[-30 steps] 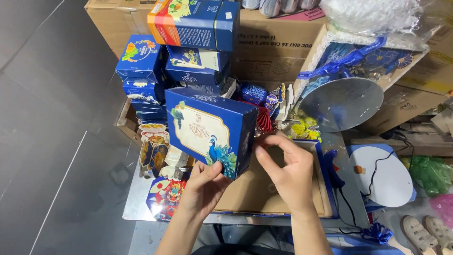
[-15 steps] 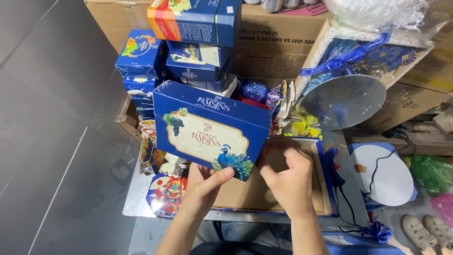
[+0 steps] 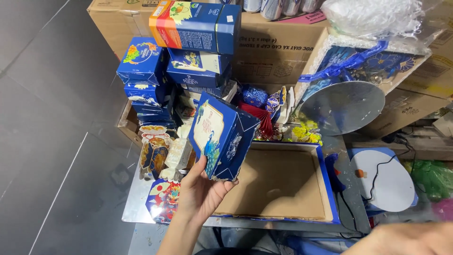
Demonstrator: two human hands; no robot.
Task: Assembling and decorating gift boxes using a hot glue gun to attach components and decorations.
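Left hand grips the blue peacock-printed gift box from below, tilted above the shallow cardboard-lined tray, while the right hand blurs at the lower edge, grip unclear.

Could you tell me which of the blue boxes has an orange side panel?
The top box of the stack: its left end is orange with fruit art, unlike the all-blue boxes below and the one in the left hand.

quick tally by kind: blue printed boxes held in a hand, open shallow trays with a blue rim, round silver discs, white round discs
blue printed box held in the left hand: 1
open shallow tray with a blue rim: 1
round silver disc: 1
white round disc: 1
total: 4
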